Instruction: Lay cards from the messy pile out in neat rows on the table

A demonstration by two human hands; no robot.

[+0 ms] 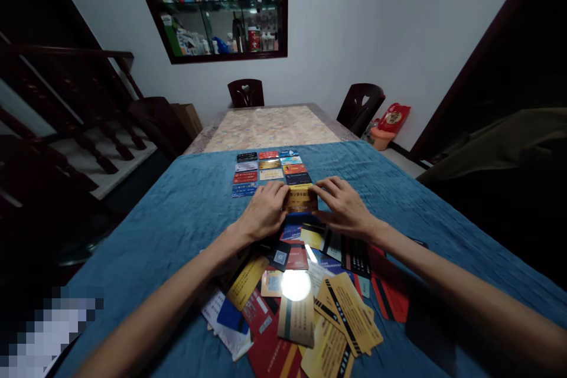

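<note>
A gold card (301, 201) with dark printing is held by its two side edges, between my left hand (264, 211) and my right hand (344, 208). Both hands are closed, fingers at its top corners and thumbs lower down. Just beyond it, several cards lie in neat columns, among them a red card (245, 177), a dark card (298, 179) and a blue card (244, 189). Under and nearer than my hands spreads a loose, overlapping heap of cards, including a yellow card (248, 281), a red card (392, 295) and a tan card (296, 319) with bright glare above it.
A blue cloth (177, 236) covers the near part of the table, with a patterned tabletop (274, 124) showing beyond. Dark chairs (361, 107) stand around the far end. A red bag (394, 118) rests on an orange bin at the right. A lit cabinet (221, 6) is set in the wall.
</note>
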